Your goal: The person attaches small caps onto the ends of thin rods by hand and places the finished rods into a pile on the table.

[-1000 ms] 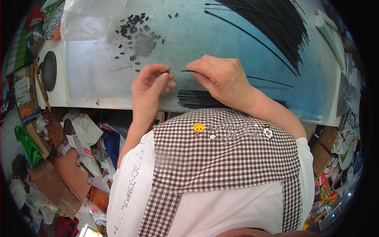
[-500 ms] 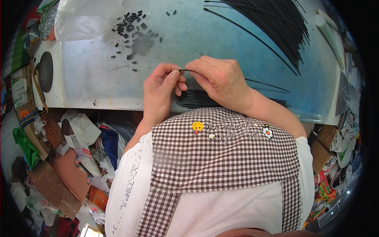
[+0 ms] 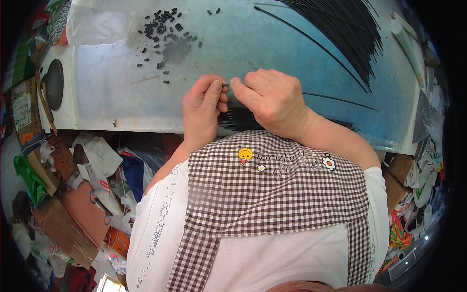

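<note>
My left hand (image 3: pixel 200 108) is closed in a pinch, thumb against forefinger, on a small black cap (image 3: pixel 224 85) mostly hidden by the fingertips. Close beside it, my right hand (image 3: pixel 273 100) grips a thin black rod (image 3: pixel 340 100) near one end, its fingers curled in. The rod's long tail runs out past my right wrist over the table. Whether the rod sits inside the cap cannot be made out. Just below my hands, a bunch of black rods (image 3: pixel 238 119) lies along the table's near edge, partly under my right forearm.
Loose black caps (image 3: pixel 159 27) are scattered at the back left, near a translucent plastic container (image 3: pixel 99 29). A large fan of black rods (image 3: pixel 335 34) lies at the back right, one apart from it. A dark oval object (image 3: pixel 55 85) is at the table's left end. Cartons and bags crowd below.
My left hand has shifted slightly right. My right hand's fingers have curled tighter, and the rod's tail now reaches farther to the right.
</note>
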`<state>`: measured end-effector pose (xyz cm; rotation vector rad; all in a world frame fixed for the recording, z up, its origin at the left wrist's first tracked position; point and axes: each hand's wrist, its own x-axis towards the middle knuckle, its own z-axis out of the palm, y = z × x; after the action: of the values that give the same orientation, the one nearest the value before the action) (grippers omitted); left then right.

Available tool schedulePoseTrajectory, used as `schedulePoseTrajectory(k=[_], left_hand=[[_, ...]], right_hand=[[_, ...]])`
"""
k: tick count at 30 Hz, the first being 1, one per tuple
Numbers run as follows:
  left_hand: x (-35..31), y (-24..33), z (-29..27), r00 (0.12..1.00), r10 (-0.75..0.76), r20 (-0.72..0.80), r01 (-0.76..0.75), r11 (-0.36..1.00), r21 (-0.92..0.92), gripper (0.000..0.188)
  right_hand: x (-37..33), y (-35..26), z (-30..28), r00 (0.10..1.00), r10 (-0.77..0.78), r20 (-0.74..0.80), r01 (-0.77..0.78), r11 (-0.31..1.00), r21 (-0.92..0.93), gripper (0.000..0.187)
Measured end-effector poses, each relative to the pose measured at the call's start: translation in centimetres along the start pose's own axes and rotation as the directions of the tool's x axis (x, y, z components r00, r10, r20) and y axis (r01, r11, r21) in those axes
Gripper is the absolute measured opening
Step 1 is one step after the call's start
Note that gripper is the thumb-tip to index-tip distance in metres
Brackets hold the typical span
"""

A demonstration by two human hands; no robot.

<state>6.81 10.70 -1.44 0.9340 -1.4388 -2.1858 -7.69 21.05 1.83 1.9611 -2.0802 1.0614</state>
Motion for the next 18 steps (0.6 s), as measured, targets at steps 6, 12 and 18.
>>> schedulePoseTrajectory(k=[6,12,18], left_hand=[[0.5,-0.1,-0.6,0.875,0.444,0.193,-0.471,0.688,0.552,0.007],[0.7,2.3,-0.8,0.800,0.485,0.355,-0.572,0.432,0.697,0.016],[0.9,2.4,-6.3,0.768,0.640,0.038,-0.298,0.303,0.905,0.022]], right_hand=[[-0.8,0.5,0.1,0.969,0.158,0.192,-0.207,0.941,0.268,0.013],[0.5,0.9,-1.4,0.942,0.185,0.280,-0.243,0.951,0.191,0.018],[-0.4,0.7,-2.4,0.922,0.171,0.347,-0.181,0.984,-0.003,0.026]])
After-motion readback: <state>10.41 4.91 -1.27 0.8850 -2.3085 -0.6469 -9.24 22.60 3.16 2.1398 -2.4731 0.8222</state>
